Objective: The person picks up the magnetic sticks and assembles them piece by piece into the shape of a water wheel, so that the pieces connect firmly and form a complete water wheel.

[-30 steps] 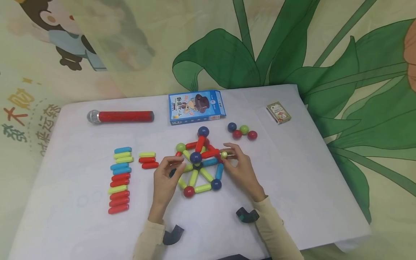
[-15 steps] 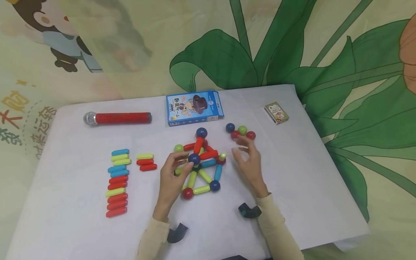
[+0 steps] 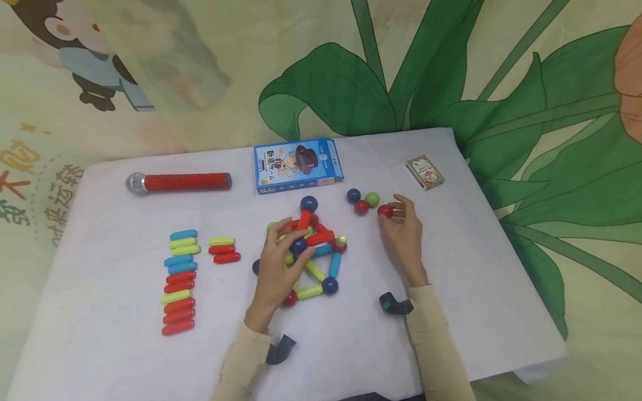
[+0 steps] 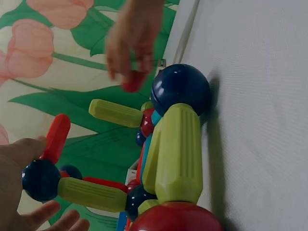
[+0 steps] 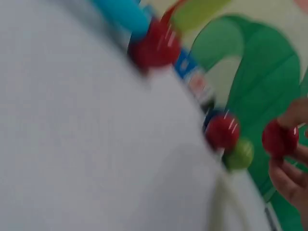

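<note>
On the white table stands a structure of magnetic rods and balls, with a wheel-like base and raised red rods (image 3: 320,238). My left hand (image 3: 276,273) holds a raised dark blue ball (image 3: 298,246) between thumb and fingers; a yellow-green rod (image 4: 91,194) runs from this ball down into the base. My right hand (image 3: 407,239) pinches a red ball (image 5: 280,138), lifted off the table in the right wrist view. At the structure's right corner, a short yellow-green rod (image 3: 341,240) sticks up from another red ball (image 3: 340,248). My left hand hides part of the base.
Loose blue, green and red balls (image 3: 361,207) lie behind the structure. Loose rods (image 3: 178,306) line up at left, with a smaller group (image 3: 224,249) beside them. Farther back are a red microphone (image 3: 188,181), a blue box (image 3: 298,165) and a small card box (image 3: 424,171).
My right hand has let go of the upright yellow-green rod, moved right and picked up a red ball. My left hand has shifted right onto the raised blue ball.
</note>
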A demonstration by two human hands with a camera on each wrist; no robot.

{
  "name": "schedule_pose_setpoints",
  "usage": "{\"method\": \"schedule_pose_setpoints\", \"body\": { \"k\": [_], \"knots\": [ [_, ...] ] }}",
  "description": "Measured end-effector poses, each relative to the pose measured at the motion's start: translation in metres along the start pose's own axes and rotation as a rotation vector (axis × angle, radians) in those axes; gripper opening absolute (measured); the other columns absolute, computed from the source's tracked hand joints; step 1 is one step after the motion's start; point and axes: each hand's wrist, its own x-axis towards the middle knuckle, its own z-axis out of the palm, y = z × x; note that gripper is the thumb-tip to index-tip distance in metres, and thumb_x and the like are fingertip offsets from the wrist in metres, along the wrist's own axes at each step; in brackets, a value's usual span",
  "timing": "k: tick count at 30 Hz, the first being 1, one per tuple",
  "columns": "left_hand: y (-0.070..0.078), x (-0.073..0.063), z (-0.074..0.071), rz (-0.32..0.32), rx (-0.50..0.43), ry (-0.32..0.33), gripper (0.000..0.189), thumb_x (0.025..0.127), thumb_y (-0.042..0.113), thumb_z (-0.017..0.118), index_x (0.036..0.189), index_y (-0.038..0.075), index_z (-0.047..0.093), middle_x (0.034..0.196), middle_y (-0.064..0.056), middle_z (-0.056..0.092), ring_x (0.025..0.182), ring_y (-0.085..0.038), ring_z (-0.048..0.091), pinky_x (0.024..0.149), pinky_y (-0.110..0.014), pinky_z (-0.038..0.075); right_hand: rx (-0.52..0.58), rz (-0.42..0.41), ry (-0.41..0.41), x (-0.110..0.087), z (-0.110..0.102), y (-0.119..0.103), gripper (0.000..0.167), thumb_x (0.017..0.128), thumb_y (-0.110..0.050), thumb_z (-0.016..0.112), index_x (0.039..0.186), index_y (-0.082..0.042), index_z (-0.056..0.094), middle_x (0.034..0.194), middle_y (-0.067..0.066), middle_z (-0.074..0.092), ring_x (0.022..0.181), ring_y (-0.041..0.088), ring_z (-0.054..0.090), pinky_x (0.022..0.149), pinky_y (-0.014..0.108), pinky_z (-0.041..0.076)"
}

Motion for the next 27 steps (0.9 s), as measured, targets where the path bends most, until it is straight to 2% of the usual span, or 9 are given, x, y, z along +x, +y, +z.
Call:
{"method": "schedule_pose_setpoints", "body": {
  "k": [2,5,8,13,18,25,27],
  "knots": [
    [0.000,0.001,0.001,-0.004,0.017,-0.010,0.035,0.086,0.020,0.073,0.119,0.011,0.066,0.143,-0.007,0.040,0.128,-0.024,0.044,0.098,-0.044,0.048,0.157,-0.083,-0.031,-0.012,-0.001,-0.014,0.055,0.086,0.000,0.066,0.136,-0.002,0.043,0.119,0.016,0.060,0.104,0.026,0.058,0.090,0.033,0.050],
    [-0.001,0.002,0.002,-0.003,0.031,-0.012,0.034,0.086,0.017,0.073,0.118,0.011,0.066,0.143,-0.008,0.040,0.128,-0.024,0.044,0.097,-0.045,0.048,0.341,-0.195,-0.165,-0.029,0.004,-0.037,0.058,0.084,0.006,0.067,0.136,0.003,0.041,0.121,0.019,0.059,0.107,0.025,0.059,0.092,0.027,0.050],
    [-0.001,0.002,0.003,0.001,0.034,-0.023,0.032,0.086,0.015,0.073,0.117,0.011,0.066,0.143,-0.010,0.041,0.128,-0.024,0.044,0.097,-0.046,0.048,0.353,-0.249,-0.252,-0.043,0.010,-0.054,0.058,0.083,0.008,0.067,0.135,0.004,0.041,0.121,0.021,0.059,0.107,0.024,0.060,0.094,0.024,0.049],
    [-0.001,0.003,0.004,-0.004,0.040,-0.049,0.029,0.086,0.015,0.072,0.115,0.013,0.067,0.142,-0.012,0.042,0.129,-0.024,0.044,0.098,-0.047,0.047,0.342,-0.236,-0.261,-0.053,0.011,-0.072,0.054,0.083,0.011,0.066,0.132,0.007,0.044,0.117,0.024,0.060,0.105,0.033,0.060,0.094,0.025,0.049],
    [-0.001,0.003,0.005,-0.011,0.045,-0.060,0.029,0.087,0.017,0.071,0.115,0.011,0.066,0.142,-0.010,0.042,0.129,-0.024,0.043,0.097,-0.048,0.048,0.338,-0.218,-0.270,-0.053,0.012,-0.074,0.053,0.083,0.011,0.064,0.132,0.010,0.043,0.117,0.024,0.059,0.105,0.035,0.060,0.094,0.028,0.050],
    [0.000,0.005,0.004,-0.010,0.071,-0.104,0.031,0.089,0.026,0.070,0.118,0.016,0.065,0.142,-0.004,0.042,0.131,-0.021,0.040,0.101,-0.051,0.044,0.408,-0.132,-0.302,-0.052,0.016,-0.068,0.048,0.089,0.007,0.059,0.133,0.012,0.040,0.114,0.028,0.057,0.102,0.013,0.059,0.091,0.023,0.050],
    [-0.001,0.005,0.004,-0.018,0.072,-0.110,0.031,0.088,0.025,0.070,0.118,0.016,0.065,0.142,-0.003,0.042,0.131,-0.020,0.039,0.101,-0.051,0.044,0.442,-0.121,-0.302,-0.050,0.020,-0.060,0.049,0.089,0.008,0.058,0.134,0.012,0.039,0.114,0.028,0.057,0.101,0.009,0.058,0.090,0.021,0.050]
  ]
}}
